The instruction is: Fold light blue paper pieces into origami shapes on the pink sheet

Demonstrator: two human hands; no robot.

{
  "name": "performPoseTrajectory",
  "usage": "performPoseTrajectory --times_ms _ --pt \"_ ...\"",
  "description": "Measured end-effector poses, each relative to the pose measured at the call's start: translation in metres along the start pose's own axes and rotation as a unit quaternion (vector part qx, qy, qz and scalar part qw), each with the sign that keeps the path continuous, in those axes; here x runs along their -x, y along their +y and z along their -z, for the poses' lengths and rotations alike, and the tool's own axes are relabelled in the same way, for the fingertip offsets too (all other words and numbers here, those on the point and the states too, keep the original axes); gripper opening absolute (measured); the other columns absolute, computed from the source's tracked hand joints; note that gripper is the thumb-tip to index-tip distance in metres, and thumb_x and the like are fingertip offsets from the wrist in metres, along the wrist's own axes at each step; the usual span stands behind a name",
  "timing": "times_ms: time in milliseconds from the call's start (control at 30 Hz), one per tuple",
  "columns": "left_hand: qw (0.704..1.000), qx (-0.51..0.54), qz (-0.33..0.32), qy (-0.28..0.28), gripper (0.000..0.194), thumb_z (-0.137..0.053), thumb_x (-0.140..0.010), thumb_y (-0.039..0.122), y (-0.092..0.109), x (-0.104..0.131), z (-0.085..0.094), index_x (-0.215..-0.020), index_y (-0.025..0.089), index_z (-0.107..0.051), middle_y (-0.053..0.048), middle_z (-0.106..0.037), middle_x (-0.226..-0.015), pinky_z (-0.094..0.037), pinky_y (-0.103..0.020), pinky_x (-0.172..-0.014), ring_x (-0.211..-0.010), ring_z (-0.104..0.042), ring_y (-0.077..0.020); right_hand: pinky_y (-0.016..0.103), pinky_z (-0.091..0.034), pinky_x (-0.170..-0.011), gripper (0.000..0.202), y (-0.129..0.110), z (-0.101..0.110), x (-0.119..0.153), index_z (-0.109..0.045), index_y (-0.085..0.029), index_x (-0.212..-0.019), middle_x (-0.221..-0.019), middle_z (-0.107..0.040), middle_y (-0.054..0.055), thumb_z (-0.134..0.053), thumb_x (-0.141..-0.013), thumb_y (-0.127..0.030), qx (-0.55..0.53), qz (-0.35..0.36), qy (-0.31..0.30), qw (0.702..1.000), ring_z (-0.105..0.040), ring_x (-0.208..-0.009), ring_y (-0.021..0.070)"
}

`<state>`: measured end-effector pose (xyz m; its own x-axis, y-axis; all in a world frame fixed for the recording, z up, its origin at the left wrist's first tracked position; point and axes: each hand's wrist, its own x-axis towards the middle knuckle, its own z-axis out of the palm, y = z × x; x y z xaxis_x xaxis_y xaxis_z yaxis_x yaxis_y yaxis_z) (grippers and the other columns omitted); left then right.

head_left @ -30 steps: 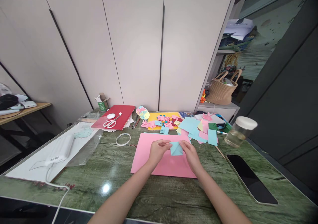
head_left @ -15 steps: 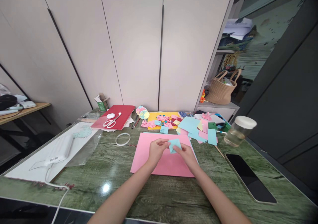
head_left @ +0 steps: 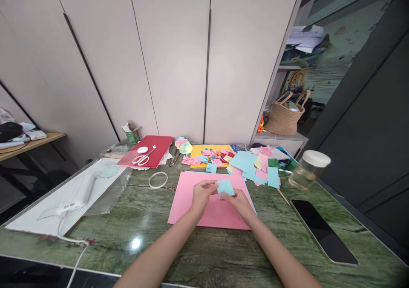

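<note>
A small folded piece of light blue paper (head_left: 226, 187) is held up between both hands, its crease lines showing. My left hand (head_left: 202, 195) pinches its left corner between thumb and fingers. On the lower right edge, my right hand (head_left: 238, 203) grips the same piece, thumb in front. Both hands are over a large sheet of pink paper (head_left: 185, 198), which lies flat on the green table (head_left: 140, 220). Just beyond the sheet sits another folded light blue piece (head_left: 211, 168). Fingertips behind the paper are hidden.
Folded pink pieces lie on a yellow sheet (head_left: 195, 151). Loose coloured papers (head_left: 246, 161) spread at back right, near a lidded jar (head_left: 308, 171) and a phone (head_left: 322, 230). Leftward are a tape roll (head_left: 158, 180), scissors (head_left: 142, 159) on a red folder (head_left: 159, 145), and a white power bank (head_left: 76, 192).
The light blue paper has turned slightly between the hands, so its corner points further right. My right hand has shifted a little down and left along its edge.
</note>
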<state>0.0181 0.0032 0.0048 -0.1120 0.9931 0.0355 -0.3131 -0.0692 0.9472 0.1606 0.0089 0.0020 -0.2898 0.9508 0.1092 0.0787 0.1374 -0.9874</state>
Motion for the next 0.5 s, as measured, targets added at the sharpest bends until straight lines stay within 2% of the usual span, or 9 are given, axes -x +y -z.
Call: performPoseTrajectory --times_ms 200,367,500 --pt "0.999 0.036 0.026 0.000 0.030 -0.068 -0.058 0.028 -0.0025 -0.0009 0.0005 -0.081 0.010 -0.063 -0.006 -0.063 -0.068 -0.048 -0.030 -0.065 -0.061 -0.059 -0.0145 0.031 -0.042 -0.066 0.029 0.0056 -0.0003 -0.0020 -0.065 -0.012 -0.077 -0.072 -0.065 0.007 -0.060 -0.064 -0.039 0.016 0.004 0.001 1.000 -0.057 -0.068 0.0198" --pt "0.998 0.042 0.035 0.004 0.029 -0.068 -0.058 0.028 -0.0016 -0.0003 0.0005 -0.079 0.010 -0.062 -0.006 -0.062 -0.071 -0.047 -0.029 -0.065 -0.064 -0.058 -0.0142 0.032 -0.043 -0.068 0.030 0.0039 0.0004 -0.0011 -0.064 -0.012 -0.079 -0.074 -0.065 0.008 -0.060 -0.064 -0.039 0.015 -0.001 -0.037 0.999 -0.057 -0.071 0.0210" --pt "0.999 0.039 0.018 0.002 0.030 -0.066 -0.060 0.028 -0.0018 0.0013 0.0008 -0.085 0.012 -0.058 0.000 -0.056 -0.059 -0.046 -0.028 -0.065 -0.058 -0.055 -0.0111 0.032 -0.042 -0.067 0.029 -0.0020 -0.0009 0.0004 -0.063 -0.013 -0.077 -0.076 -0.066 0.006 -0.061 -0.064 -0.038 0.027 0.004 -0.039 0.999 -0.057 -0.070 0.0203"
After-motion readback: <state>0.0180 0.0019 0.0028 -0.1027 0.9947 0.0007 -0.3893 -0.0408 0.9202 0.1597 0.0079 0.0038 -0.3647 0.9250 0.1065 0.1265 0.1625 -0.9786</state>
